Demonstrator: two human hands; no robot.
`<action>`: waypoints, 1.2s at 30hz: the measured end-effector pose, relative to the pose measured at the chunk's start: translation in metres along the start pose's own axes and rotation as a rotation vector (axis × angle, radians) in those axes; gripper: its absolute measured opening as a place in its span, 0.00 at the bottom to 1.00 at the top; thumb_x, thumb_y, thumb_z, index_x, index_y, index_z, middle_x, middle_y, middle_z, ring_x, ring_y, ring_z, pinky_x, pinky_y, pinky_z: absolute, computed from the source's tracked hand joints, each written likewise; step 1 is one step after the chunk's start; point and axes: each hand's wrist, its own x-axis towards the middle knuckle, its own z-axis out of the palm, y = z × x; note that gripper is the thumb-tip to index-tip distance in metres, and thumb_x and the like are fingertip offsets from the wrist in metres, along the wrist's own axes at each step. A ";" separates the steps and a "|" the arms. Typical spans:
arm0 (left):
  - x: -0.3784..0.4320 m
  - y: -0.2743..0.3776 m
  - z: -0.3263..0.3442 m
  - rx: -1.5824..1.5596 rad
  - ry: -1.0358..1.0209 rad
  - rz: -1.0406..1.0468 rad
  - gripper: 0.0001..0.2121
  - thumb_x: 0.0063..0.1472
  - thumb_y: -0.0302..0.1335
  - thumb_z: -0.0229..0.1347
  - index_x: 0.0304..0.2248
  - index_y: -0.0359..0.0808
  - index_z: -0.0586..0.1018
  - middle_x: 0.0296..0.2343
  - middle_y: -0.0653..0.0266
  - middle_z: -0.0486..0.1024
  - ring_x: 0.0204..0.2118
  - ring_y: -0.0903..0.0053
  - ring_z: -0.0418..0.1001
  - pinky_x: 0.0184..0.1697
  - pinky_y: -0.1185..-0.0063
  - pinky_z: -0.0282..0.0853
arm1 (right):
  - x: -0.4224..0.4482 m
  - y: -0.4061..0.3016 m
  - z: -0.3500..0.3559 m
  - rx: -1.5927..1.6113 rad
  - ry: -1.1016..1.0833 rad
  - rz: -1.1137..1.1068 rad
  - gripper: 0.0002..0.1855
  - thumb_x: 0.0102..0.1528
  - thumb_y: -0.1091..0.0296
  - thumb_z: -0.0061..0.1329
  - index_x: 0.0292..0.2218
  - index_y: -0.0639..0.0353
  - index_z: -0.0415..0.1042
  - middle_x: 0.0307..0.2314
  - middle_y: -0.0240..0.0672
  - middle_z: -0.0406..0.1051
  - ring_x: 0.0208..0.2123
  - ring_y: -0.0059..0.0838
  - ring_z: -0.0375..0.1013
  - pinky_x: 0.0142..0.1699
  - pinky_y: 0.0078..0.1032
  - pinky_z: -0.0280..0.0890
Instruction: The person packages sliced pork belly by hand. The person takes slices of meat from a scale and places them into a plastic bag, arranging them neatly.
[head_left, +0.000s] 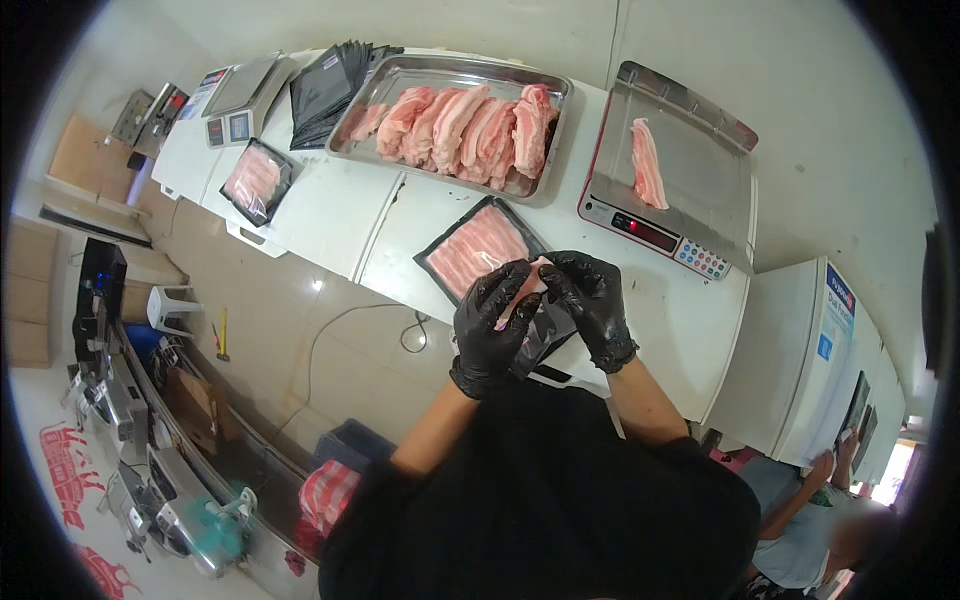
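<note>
Both of my hands wear black gloves. Between my left hand (491, 322) and my right hand (589, 304) is a small pale pink piece of meat (532, 283), pinched in the fingers of both and partly hidden by them. Under my wrists lies a black plastic pouch or tray (546, 330), mostly covered. Just beyond my hands, a clear-topped black pack of sliced pork belly (480, 247) rests on the white table (660, 330). To the right, one pork belly strip (649, 165) lies on the steel plate of a digital scale (697, 150) with a lit red display.
A steel tray (352, 154) of pork belly pieces (461, 131) stands at the back. Left of it are stacked black pouches (322, 90), a second scale (244, 97) and another meat pack (256, 180). A white chest freezer (765, 352) and a person (802, 517) are at right.
</note>
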 end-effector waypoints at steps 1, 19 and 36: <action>0.000 0.002 0.002 -0.003 -0.009 0.003 0.23 0.51 0.21 0.66 0.48 0.36 0.80 0.42 0.55 0.79 0.41 0.61 0.78 0.46 0.71 0.74 | 0.000 0.002 -0.001 0.004 0.010 -0.001 0.10 0.59 0.74 0.55 0.41 0.69 0.78 0.28 0.30 0.76 0.28 0.15 0.71 0.35 0.19 0.68; -0.005 -0.013 0.007 0.011 0.022 -0.122 0.13 0.53 0.20 0.63 0.41 0.32 0.82 0.32 0.54 0.77 0.33 0.61 0.77 0.35 0.71 0.72 | 0.005 0.014 -0.004 -0.318 -0.086 -0.349 0.15 0.54 0.83 0.48 0.42 0.65 0.78 0.36 0.44 0.79 0.39 0.32 0.78 0.46 0.28 0.71; -0.026 -0.038 0.014 -0.493 0.004 -0.672 0.09 0.65 0.23 0.55 0.41 0.28 0.82 0.37 0.62 0.81 0.38 0.79 0.76 0.46 0.79 0.71 | -0.013 0.113 -0.009 -0.034 -0.089 0.053 0.13 0.57 0.76 0.56 0.45 0.64 0.77 0.40 0.33 0.77 0.42 0.21 0.75 0.49 0.22 0.69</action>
